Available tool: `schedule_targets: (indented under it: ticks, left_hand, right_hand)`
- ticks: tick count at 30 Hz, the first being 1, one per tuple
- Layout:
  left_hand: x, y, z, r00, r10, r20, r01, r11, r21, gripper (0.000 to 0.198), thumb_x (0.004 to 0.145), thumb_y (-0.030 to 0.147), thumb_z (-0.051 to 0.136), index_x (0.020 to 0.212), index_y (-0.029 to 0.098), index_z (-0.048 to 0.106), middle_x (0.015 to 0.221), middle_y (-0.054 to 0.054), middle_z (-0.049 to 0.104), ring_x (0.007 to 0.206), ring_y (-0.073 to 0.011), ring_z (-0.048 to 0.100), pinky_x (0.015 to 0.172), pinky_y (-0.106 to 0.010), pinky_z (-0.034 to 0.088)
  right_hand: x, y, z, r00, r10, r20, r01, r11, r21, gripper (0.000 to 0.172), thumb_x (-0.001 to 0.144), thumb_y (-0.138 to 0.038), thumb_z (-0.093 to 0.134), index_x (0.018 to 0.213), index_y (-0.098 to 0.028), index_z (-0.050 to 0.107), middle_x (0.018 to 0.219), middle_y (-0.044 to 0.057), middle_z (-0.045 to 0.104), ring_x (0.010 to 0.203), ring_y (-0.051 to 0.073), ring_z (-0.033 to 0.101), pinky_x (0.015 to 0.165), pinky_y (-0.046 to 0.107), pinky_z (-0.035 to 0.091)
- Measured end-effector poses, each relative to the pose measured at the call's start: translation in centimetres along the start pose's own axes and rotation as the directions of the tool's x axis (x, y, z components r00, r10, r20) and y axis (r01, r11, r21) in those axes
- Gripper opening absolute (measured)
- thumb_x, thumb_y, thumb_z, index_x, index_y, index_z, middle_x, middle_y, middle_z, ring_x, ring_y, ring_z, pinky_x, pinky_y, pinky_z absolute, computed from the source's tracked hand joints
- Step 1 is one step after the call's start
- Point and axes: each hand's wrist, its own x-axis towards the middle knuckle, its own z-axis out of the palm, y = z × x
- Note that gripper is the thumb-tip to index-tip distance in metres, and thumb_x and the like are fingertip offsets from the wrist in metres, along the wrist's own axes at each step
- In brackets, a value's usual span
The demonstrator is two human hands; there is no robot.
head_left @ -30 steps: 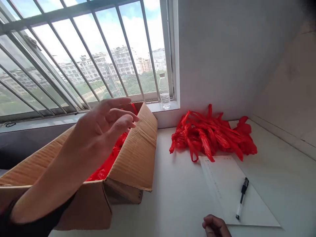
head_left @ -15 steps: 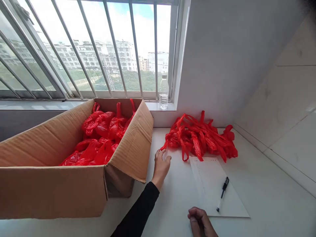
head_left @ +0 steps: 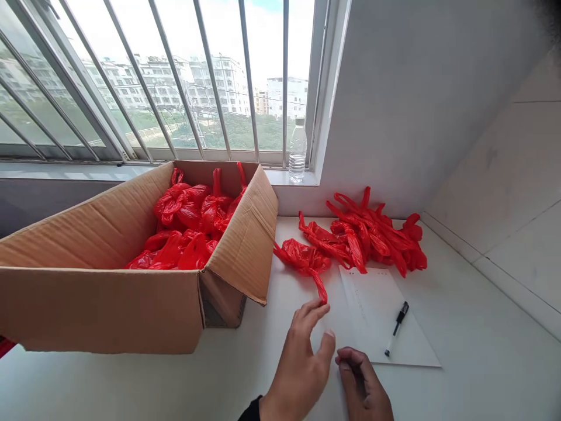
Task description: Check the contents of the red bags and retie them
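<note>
My left hand hovers over the white tabletop with its fingers spread. The fingertips touch the dangling end of a tied red plastic bag, which lies apart from a pile of red bags by the wall. My right hand rests curled on the table just right of the left hand; what it holds, if anything, is hidden. An open cardboard box on the left holds several tied red bags.
A white sheet of paper with a black pen lies right of my hands. A plastic water bottle stands on the sill under the barred window. Tiled wall bounds the right side.
My left hand went from above the box to the bag pile, then drew one red bag out toward me. The right hand stayed near the table's front edge.
</note>
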Motion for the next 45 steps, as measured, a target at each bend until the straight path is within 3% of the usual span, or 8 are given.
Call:
schedule_targets:
  ticks: [6, 13, 18, 20, 24, 28, 34, 45]
  left_hand:
    - [-5.7, 1.4, 1.4, 0.897, 0.286, 0.336, -0.286, 0.957, -0.049, 0.048, 0.084, 0.007, 0.063, 0.126, 0.029, 0.070, 0.127, -0.007, 0.071, 0.119, -0.0222, 0.065, 0.107, -0.036, 0.052]
    - [-6.5, 2.1, -2.2, 0.942, 0.277, 0.190, -0.307, 0.939, 0.154, 0.042, 0.096, 0.005, 0.048, 0.124, 0.033, 0.063, 0.123, -0.004, 0.068, 0.114, -0.0175, 0.066, 0.097, -0.030, 0.054]
    - [-5.9, 0.5, -4.8, 0.976, 0.135, 0.169, -0.202, 0.851, 0.485, 0.055, 0.097, 0.015, 0.054, 0.148, 0.029, 0.038, 0.139, -0.012, 0.058, 0.128, -0.0279, 0.055, 0.103, -0.048, 0.051]
    - [-5.8, 0.2, -4.8, 0.966, 0.099, 0.238, -0.212, 0.830, 0.516, 0.043, 0.097, 0.015, 0.054, 0.138, 0.027, 0.048, 0.131, -0.010, 0.062, 0.121, -0.0288, 0.057, 0.101, -0.050, 0.050]
    - [-5.3, 1.7, -4.5, 0.954, -0.022, 0.299, -0.106, 0.909, 0.404, 0.018, 0.105, 0.026, 0.044, 0.103, 0.023, 0.061, 0.102, -0.006, 0.067, 0.097, -0.0233, 0.060, 0.089, -0.041, 0.051]
    - [-5.1, 3.2, -4.7, 0.955, -0.153, 0.255, 0.102, 0.973, 0.206, 0.025, 0.105, 0.042, 0.045, 0.102, 0.024, 0.062, 0.099, -0.004, 0.068, 0.088, -0.0192, 0.063, 0.083, -0.033, 0.050]
    - [-5.2, 3.2, -4.8, 0.937, -0.219, 0.273, 0.195, 0.974, 0.111, 0.028, 0.102, 0.048, 0.050, 0.105, 0.025, 0.066, 0.101, -0.004, 0.070, 0.093, -0.0210, 0.066, 0.083, -0.030, 0.050]
    - [-5.6, 2.0, -6.7, 0.904, -0.375, 0.206, 0.358, 0.926, 0.116, 0.038, 0.100, 0.053, 0.051, 0.082, 0.022, 0.064, 0.082, 0.001, 0.062, 0.078, -0.0165, 0.057, 0.071, -0.026, 0.042]
  right_hand:
    - [-0.1, -1.6, -0.9, 0.993, -0.078, 0.092, 0.066, 0.989, 0.130, 0.053, 0.095, -0.064, 0.052, 0.129, -0.024, 0.061, 0.108, 0.010, 0.075, 0.092, 0.025, 0.074, 0.077, 0.035, 0.062]
    - [0.8, -3.2, -3.2, 0.961, 0.013, 0.278, -0.018, 1.000, 0.014, 0.035, 0.087, -0.050, 0.072, 0.109, -0.022, 0.069, 0.104, 0.008, 0.075, 0.088, 0.024, 0.072, 0.077, 0.031, 0.061]
    - [0.6, -4.5, -3.4, 0.962, 0.022, 0.272, -0.037, 0.998, 0.050, 0.034, 0.089, -0.050, 0.070, 0.109, -0.023, 0.071, 0.114, 0.011, 0.074, 0.102, 0.027, 0.070, 0.087, 0.035, 0.060]
    - [0.2, -5.3, -3.3, 0.964, 0.048, 0.262, -0.066, 0.996, 0.058, 0.035, 0.090, -0.053, 0.069, 0.107, -0.023, 0.072, 0.108, 0.010, 0.074, 0.099, 0.026, 0.070, 0.088, 0.035, 0.060]
    - [-0.9, -7.3, -3.1, 0.980, 0.057, 0.193, -0.083, 0.988, 0.130, 0.031, 0.093, -0.053, 0.066, 0.108, -0.026, 0.069, 0.097, 0.005, 0.072, 0.089, 0.021, 0.067, 0.085, 0.031, 0.058]
    - [-1.3, -7.9, -3.2, 0.981, -0.038, 0.190, -0.001, 0.979, 0.202, 0.037, 0.094, -0.049, 0.066, 0.124, -0.030, 0.057, 0.105, 0.003, 0.069, 0.096, 0.019, 0.066, 0.086, 0.029, 0.057]
    - [-0.8, -7.0, -3.5, 0.923, -0.112, 0.368, 0.112, 0.993, 0.022, 0.022, 0.095, -0.043, 0.067, 0.106, -0.025, 0.062, 0.094, 0.002, 0.068, 0.084, 0.017, 0.064, 0.077, 0.025, 0.055]
    - [-0.3, -8.2, -4.7, 0.965, -0.025, 0.262, 0.057, 0.992, -0.114, 0.024, 0.097, -0.049, 0.061, 0.098, -0.025, 0.064, 0.091, 0.002, 0.067, 0.085, 0.019, 0.063, 0.072, 0.027, 0.049]
